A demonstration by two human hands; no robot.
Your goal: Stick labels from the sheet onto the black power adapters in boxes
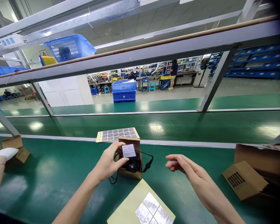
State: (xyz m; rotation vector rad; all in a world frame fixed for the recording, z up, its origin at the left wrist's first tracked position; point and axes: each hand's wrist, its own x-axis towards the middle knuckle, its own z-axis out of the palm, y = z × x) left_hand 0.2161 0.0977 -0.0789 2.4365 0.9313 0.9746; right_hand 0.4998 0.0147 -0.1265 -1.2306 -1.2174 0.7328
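Black power adapter (130, 158), label up, is sitting in the small cardboard box (130, 155), where the left hand (107, 165) is gripping it, seemingly steadying it. Just right of the box, the right hand (189, 174) is hovering open and empty. Beyond the box a label sheet (116, 134) is lying within reach.

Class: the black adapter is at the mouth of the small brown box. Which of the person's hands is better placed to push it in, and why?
Probably the left hand: it already grips the black adapter at the small brown box. The right hand hovers open, touching nothing.

Label sheets (117, 134); blue basket (70, 47).
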